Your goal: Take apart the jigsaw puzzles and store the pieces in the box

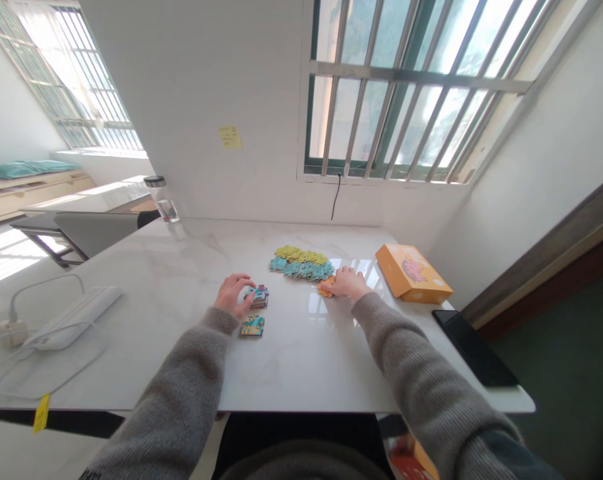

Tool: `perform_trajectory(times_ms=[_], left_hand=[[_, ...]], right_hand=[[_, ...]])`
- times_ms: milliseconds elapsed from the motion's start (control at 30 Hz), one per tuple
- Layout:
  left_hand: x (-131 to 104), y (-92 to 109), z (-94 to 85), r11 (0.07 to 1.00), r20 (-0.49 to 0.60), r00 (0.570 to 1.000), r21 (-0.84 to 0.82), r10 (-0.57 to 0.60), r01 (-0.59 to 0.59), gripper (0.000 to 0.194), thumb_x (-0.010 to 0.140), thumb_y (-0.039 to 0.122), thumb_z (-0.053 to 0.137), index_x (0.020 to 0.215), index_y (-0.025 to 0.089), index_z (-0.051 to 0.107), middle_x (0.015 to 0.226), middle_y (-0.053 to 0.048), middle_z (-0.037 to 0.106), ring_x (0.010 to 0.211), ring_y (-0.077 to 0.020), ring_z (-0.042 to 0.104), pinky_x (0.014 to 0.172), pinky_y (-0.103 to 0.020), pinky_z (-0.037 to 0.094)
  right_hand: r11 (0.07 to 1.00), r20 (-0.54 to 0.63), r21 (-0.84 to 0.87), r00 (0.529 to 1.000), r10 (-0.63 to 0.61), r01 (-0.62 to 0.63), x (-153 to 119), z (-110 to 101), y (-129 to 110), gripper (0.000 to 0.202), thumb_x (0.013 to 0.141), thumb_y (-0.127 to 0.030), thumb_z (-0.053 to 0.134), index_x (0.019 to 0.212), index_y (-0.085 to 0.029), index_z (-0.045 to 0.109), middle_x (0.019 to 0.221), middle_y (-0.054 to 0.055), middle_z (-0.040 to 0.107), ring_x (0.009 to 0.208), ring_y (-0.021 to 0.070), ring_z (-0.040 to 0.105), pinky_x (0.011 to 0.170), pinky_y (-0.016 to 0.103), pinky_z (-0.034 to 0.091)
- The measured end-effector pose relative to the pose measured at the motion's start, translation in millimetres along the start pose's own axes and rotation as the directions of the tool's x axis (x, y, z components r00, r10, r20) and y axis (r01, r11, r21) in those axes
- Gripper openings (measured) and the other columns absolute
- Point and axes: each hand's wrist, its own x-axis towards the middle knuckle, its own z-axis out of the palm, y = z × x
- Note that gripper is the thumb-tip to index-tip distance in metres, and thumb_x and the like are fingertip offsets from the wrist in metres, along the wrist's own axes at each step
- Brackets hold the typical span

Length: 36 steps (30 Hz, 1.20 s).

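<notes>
My left hand (pixel 234 295) curves at the left edge of a small stack of colourful jigsaw puzzle pieces (pixel 260 297), thumb and fingers apart. The thumb seems to touch the stack. Nearer to me lies a second small pile of puzzle pieces (pixel 252 327), teal and yellow on top. My right hand (pixel 348 283) is closed over orange puzzle pieces (pixel 325 289), partly hidden under its fingers. Just beyond it spread rows of blue puzzle pieces (pixel 308 270) and yellow-green puzzle pieces (pixel 301 255), overlapping one another.
An orange box (pixel 414 273) stands right of my right hand, with a black phone or tablet (pixel 474 347) by the table's right edge. A white power strip (pixel 76 320) with cables lies at left. A glass bottle (pixel 164 200) stands at the white table's (pixel 301 373) far left corner.
</notes>
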Motion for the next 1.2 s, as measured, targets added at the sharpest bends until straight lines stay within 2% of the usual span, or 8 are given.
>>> perform_trajectory(times_ms=[100, 233, 367, 500, 600, 800, 1033, 1200], left_hand=[[3, 8, -2.0, 1.0, -0.003, 1.0, -0.011, -0.008, 0.008, 0.016, 0.083, 0.026, 0.055, 0.094, 0.02, 0.064, 0.108, -0.009, 0.061, 0.104, -0.0248, 0.056, 0.097, -0.043, 0.045], [7, 43, 0.0, 0.997, 0.018, 0.999, -0.067, 0.038, -0.037, 0.01, 0.085, 0.024, 0.054, 0.089, 0.021, 0.063, 0.098, -0.006, 0.065, 0.098, -0.023, 0.057, 0.093, -0.041, 0.045], [5, 86, 24.7, 0.972, 0.203, 0.959, -0.171, 0.195, -0.161, 0.015, 0.085, 0.027, 0.057, 0.098, 0.023, 0.062, 0.095, -0.005, 0.065, 0.092, -0.0216, 0.059, 0.088, -0.038, 0.047], [0, 106, 65.4, 0.964, 0.363, 0.903, -0.206, 0.232, -0.165, 0.071, 0.07, 0.041, 0.076, 0.132, 0.021, 0.047, 0.117, -0.012, 0.057, 0.103, -0.0277, 0.058, 0.089, -0.041, 0.05], [3, 108, 85.8, 0.987, 0.424, 0.894, -0.124, 0.147, -0.103, 0.086, 0.065, 0.047, 0.079, 0.137, 0.018, 0.042, 0.119, -0.016, 0.054, 0.104, -0.0325, 0.057, 0.088, -0.047, 0.05], [7, 103, 96.7, 0.996, 0.463, 0.882, -0.066, 0.089, -0.065, 0.075, 0.069, 0.051, 0.076, 0.13, 0.017, 0.049, 0.115, -0.016, 0.059, 0.103, -0.0342, 0.056, 0.088, -0.048, 0.048], [-2, 106, 101.3, 0.991, 0.428, 0.903, -0.128, 0.035, 0.023, 0.07, 0.07, 0.036, 0.076, 0.132, 0.02, 0.048, 0.108, -0.011, 0.066, 0.092, -0.0286, 0.062, 0.082, -0.043, 0.049], [7, 110, 87.2, 0.957, 0.375, 0.927, -0.266, -0.008, 0.116, 0.037, 0.074, 0.024, 0.069, 0.108, 0.019, 0.057, 0.09, -0.003, 0.065, 0.07, -0.0174, 0.059, 0.07, -0.034, 0.051]], right_hand=[[1.0, 0.006, -0.009, 1.0, -0.019, 0.019, -6, -2, -2, 0.078, 0.08, -0.07, 0.05, 0.129, -0.009, 0.058, 0.132, 0.024, 0.055, 0.123, 0.0376, 0.049, 0.1, 0.05, 0.032], [0.996, 0.013, -0.034, 0.997, -0.081, 0.081, -23, -2, -8, 0.072, 0.081, -0.068, 0.051, 0.121, -0.01, 0.062, 0.125, 0.024, 0.06, 0.119, 0.038, 0.052, 0.099, 0.05, 0.032], [0.985, 0.006, -0.012, 0.986, -0.169, 0.169, -48, 3, -17, 0.063, 0.083, -0.065, 0.051, 0.116, -0.013, 0.063, 0.114, 0.022, 0.065, 0.109, 0.0347, 0.06, 0.094, 0.045, 0.038], [0.975, 0.008, 0.112, 0.981, -0.193, 0.191, -70, 13, -22, 0.057, 0.082, -0.063, 0.058, 0.113, -0.015, 0.061, 0.112, 0.02, 0.064, 0.092, 0.031, 0.066, 0.078, 0.037, 0.045], [0.948, -0.041, 0.233, 0.976, -0.213, 0.217, -76, 24, -20, 0.055, 0.077, -0.06, 0.066, 0.108, -0.015, 0.06, 0.109, 0.018, 0.062, 0.087, 0.0298, 0.065, 0.075, 0.037, 0.046], [0.851, -0.13, 0.437, 0.957, -0.259, 0.29, -73, 33, -13, 0.052, 0.07, -0.048, 0.076, 0.107, -0.017, 0.057, 0.112, 0.012, 0.057, 0.081, 0.0205, 0.061, 0.075, 0.033, 0.047], [0.614, -0.135, 0.68, 0.891, -0.433, 0.401, -74, 32, -8, 0.035, 0.084, -0.025, 0.061, 0.117, -0.02, 0.053, 0.09, 0.003, 0.065, 0.08, 0.0182, 0.06, 0.072, 0.029, 0.046], [0.552, -0.217, 0.706, 0.878, -0.427, 0.443, -77, 30, -9, 0.018, 0.087, -0.027, 0.058, 0.103, -0.02, 0.054, 0.085, 0.0, 0.06, 0.068, 0.0133, 0.053, 0.064, 0.026, 0.043]])
